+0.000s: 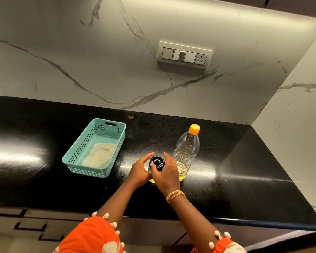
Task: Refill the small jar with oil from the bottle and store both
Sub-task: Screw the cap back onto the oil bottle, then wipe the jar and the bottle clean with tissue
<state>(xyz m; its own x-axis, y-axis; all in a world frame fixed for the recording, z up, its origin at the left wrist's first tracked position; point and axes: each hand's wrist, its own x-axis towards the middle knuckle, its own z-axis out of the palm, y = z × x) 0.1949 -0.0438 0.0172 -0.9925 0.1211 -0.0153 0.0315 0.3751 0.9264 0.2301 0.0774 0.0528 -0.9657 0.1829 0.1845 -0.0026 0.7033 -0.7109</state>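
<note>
Head view: both hands (pixel 153 172) largely hide jar (pixel 156 162).

Small jar (pixel 156 163): black lid on, yellow oil visible at base, upright on black counter. Oil bottle (pixel 186 154): clear plastic, orange cap on, upright just right of jar, roughly one-third full.
</note>
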